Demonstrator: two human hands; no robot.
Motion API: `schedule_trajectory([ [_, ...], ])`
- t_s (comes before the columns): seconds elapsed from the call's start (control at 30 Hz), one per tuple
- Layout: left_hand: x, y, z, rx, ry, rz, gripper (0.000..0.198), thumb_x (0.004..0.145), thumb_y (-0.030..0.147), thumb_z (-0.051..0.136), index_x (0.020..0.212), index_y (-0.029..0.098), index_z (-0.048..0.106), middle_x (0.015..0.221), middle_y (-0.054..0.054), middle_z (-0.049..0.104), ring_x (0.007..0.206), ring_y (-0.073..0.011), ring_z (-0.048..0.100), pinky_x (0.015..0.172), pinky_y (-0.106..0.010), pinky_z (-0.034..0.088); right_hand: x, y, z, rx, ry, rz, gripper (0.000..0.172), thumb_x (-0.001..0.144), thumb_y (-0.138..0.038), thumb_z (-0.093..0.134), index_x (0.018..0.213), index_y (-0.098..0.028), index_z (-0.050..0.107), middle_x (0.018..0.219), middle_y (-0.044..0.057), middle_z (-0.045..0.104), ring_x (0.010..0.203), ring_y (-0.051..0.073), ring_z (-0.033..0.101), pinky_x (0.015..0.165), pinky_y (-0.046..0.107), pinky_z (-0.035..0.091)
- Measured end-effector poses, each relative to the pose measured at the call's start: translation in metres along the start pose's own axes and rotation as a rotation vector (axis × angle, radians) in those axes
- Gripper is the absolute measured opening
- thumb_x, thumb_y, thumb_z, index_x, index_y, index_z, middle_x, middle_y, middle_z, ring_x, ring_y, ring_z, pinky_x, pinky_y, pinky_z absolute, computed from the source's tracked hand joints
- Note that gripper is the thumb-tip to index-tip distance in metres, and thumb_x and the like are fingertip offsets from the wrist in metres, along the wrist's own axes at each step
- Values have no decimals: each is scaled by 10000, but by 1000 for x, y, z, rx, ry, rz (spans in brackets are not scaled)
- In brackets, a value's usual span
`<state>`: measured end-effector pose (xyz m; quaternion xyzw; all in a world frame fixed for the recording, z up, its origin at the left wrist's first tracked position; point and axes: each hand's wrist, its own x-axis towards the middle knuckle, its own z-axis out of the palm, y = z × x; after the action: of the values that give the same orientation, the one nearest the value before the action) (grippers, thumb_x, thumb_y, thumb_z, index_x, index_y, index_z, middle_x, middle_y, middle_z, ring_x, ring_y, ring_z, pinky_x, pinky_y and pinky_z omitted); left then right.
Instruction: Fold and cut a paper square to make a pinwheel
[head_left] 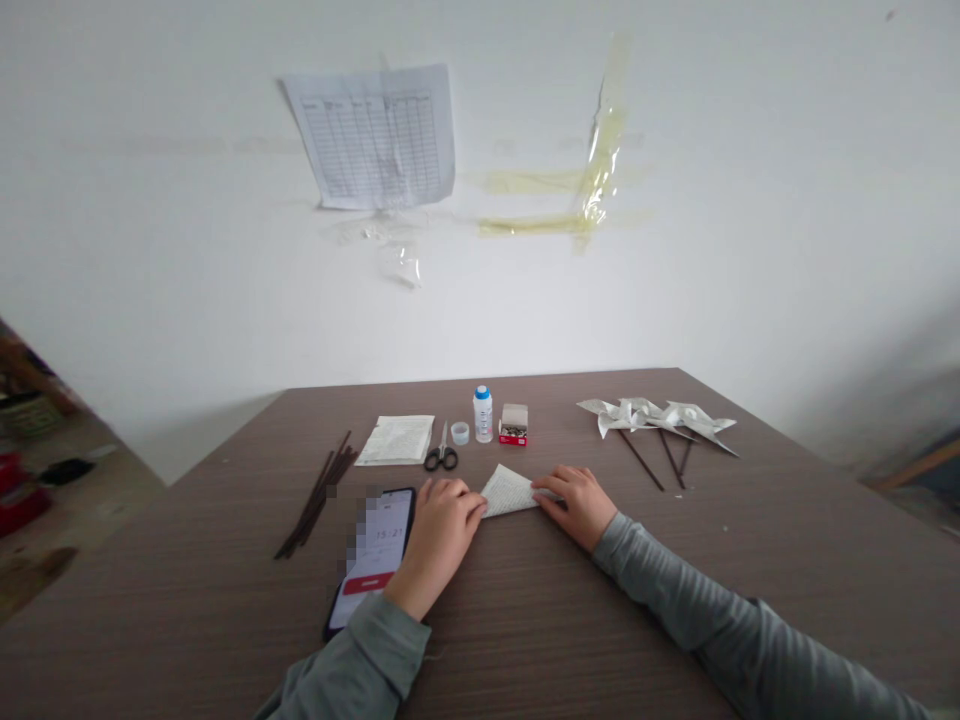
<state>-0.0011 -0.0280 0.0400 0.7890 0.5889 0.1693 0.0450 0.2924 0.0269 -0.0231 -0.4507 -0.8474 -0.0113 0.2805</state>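
Observation:
A sheet of printed paper (508,490), folded into a triangle, lies on the brown table between my hands. My left hand (444,527) pinches its left corner, fingers curled together. At the right corner, my right hand (576,500) grips the paper between thumb and fingers. Just beyond the paper stand a white glue bottle (483,415) with a blue cap and a small red open box (514,426) of tiny metal pieces. A smartphone (371,545) with a lit screen lies beside my left hand, which partly covers it.
Black-handled scissors (441,457), a small round clear container (460,433) and a stack of printed paper sheets (396,440) lie further back. Dark thin sticks (319,495) are bundled at left. Several paper pinwheels (656,415) on sticks rest at right. A wall rises behind the table (750,560).

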Motion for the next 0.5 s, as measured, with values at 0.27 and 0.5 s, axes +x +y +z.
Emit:
schedule_trajectory([
  [0.27, 1, 3, -4, 3, -13, -15, 317, 1217, 169, 780, 1188, 310, 1062, 1202, -99, 950, 1263, -361, 851, 1297, -591, 584, -2, 1, 4, -10, -51, 33, 264, 1258, -294, 785, 1372, -291, 1023, 1183, 103, 943, 1121, 289, 902, 1110, 458, 715],
  [0.5, 0, 7, -9, 9, -42, -23, 339, 1230, 179, 742, 1198, 291, 1061, 1227, -115, 947, 1304, -376, 836, 1304, -607, 587, -2, 0, 7, -13, -38, 33, 267, 1262, -310, 791, 1377, -304, 1031, 1140, 94, 903, 1081, 277, 868, 1075, 449, 710],
])
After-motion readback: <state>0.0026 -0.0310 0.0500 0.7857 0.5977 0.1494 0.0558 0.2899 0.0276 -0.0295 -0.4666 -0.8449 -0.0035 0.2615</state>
